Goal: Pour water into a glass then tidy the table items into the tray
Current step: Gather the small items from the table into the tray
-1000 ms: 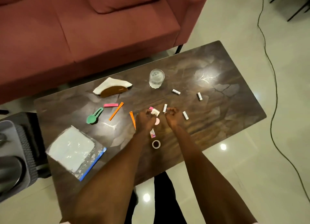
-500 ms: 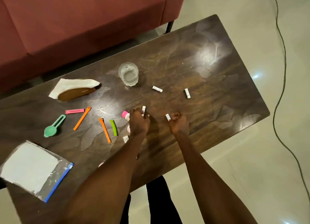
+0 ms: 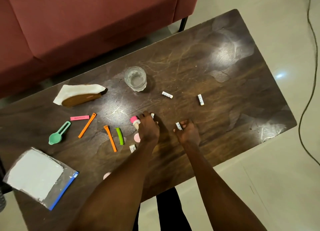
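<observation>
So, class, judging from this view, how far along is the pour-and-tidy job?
Done: the clear drinking glass holds water. In hand: the right hand grips a small white printed roll, and the left hand closes over another beside a pink-capped tube. Left: two white rolls, coloured clips and the green scoop remain on the table; no tray is visible.

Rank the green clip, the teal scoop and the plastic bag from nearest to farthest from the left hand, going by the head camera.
From the left hand:
1. Green clip, just to its left, beside an orange clip.
2. Teal scoop, farther left, near the middle of the table's left half.
3. Plastic bag, farthest, at the table's near left corner.
</observation>
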Action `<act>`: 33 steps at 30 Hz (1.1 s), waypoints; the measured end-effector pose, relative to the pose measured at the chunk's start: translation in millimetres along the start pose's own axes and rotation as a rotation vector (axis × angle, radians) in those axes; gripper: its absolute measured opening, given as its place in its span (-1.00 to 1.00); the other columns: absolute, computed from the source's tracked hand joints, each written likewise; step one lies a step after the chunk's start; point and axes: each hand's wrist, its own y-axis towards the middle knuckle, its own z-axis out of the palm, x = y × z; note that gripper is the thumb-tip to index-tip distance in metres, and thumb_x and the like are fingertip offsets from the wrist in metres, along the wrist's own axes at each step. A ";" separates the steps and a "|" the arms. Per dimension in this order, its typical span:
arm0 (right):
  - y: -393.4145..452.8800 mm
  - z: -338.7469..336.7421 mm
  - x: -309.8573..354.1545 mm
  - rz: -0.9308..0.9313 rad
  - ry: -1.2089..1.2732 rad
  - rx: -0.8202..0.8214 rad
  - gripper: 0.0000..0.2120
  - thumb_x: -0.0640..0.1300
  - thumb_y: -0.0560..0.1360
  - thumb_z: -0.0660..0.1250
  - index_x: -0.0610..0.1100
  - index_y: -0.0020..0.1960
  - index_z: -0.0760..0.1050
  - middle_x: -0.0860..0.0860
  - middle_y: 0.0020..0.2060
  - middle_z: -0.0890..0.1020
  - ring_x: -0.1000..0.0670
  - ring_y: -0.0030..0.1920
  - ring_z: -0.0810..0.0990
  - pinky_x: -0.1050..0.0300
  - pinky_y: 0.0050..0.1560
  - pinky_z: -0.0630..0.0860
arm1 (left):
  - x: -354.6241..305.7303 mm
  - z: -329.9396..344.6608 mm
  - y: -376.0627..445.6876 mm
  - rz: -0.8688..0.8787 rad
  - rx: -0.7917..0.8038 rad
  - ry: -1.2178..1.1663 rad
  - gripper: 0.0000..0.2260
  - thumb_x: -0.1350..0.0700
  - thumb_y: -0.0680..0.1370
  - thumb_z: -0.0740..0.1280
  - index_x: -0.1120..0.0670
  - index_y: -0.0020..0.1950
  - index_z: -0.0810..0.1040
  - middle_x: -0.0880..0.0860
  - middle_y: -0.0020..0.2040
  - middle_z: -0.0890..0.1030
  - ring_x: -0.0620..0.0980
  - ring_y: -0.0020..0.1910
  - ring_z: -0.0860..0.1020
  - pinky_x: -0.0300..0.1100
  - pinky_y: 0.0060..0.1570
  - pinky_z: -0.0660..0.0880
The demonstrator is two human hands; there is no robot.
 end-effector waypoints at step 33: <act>29.8 -39.2 5.2 0.085 0.116 -0.125 -0.65 0.09 0.45 0.45 -0.14 0.09 0.59 -0.12 0.06 0.66 -0.19 0.16 0.60 -0.05 0.15 0.54 | -42.0 -1.2 14.6 0.094 0.016 -0.189 -0.83 0.21 0.46 0.37 0.13 0.04 0.57 0.14 0.02 0.63 0.16 0.11 0.50 -0.08 0.02 0.39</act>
